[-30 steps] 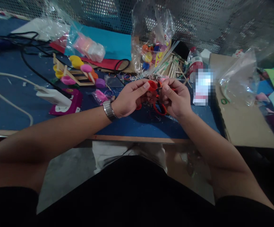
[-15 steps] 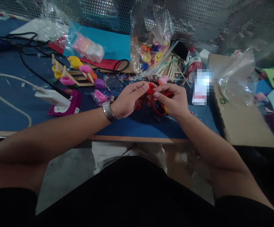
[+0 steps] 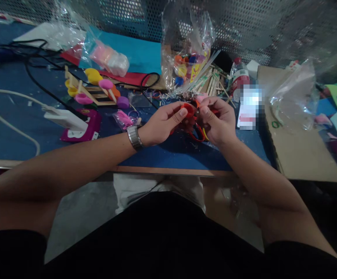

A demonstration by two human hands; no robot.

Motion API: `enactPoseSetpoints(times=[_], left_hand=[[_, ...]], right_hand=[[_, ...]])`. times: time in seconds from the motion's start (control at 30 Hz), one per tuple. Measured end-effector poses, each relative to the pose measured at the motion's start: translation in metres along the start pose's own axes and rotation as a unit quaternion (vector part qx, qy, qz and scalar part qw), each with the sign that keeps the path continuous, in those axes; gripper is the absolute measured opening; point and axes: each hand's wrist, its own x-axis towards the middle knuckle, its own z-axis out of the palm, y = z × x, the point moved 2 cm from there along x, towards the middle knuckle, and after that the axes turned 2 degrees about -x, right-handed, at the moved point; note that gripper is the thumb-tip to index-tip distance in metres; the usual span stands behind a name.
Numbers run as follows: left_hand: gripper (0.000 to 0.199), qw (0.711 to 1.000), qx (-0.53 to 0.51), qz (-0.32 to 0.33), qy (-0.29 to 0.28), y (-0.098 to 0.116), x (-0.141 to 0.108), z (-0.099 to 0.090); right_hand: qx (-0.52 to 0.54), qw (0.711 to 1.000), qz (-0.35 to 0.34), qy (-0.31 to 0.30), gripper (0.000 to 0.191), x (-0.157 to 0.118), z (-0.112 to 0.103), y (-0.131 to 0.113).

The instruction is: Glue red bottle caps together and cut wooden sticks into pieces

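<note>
My left hand (image 3: 164, 122), with a metal watch on the wrist, pinches a small red round piece (image 3: 188, 110) that looks like a cup or cap. My right hand (image 3: 220, 121) is just to its right, thumb and fingertips pressed together; anything between them is too small to make out. Below and between the hands lie scissors with red loop handles (image 3: 198, 135), partly hidden by the fingers. To the left stands a wooden-stick frame (image 3: 97, 101) bearing yellow, pink, orange and purple round pieces.
A purple power strip (image 3: 97, 120) with a white plug lies left, trailing cables. Behind are a clear bag of coloured balls (image 3: 183, 69), wooden sticks (image 3: 213, 83) and a bottle (image 3: 239, 75). A lit phone (image 3: 247, 112) and cardboard (image 3: 302, 155) are on the right.
My right hand has moved slightly right, away from the red piece, and its fingers have drawn together. The left hand still holds the piece, whose round opening shows more now.
</note>
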Motion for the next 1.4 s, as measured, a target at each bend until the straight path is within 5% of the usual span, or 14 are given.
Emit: enactPoseSetpoints(times=[0.27, 0.87, 1.17, 1.4], left_hand=[[0.053, 0.998, -0.049, -0.008, 0.025, -0.005, 0.000, -0.004], [0.058, 0.999, 0.036, 0.008, 0.021, 0.009, 0.002, 0.002], [0.058, 1.000, -0.005, 0.006, -0.012, 0.003, 0.000, 0.004], [0.055, 0.999, -0.020, -0.005, 0.044, -0.003, -0.004, -0.002]], right_hand=[[-0.003, 1.000, -0.007, -0.002, 0.038, 0.004, -0.002, -0.001], [-0.096, 0.993, -0.041, -0.047, 0.033, -0.006, 0.007, -0.017], [-0.027, 0.999, 0.026, -0.025, 0.047, -0.001, 0.006, -0.010], [-0.037, 0.998, -0.036, 0.026, 0.048, 0.006, -0.010, 0.001]])
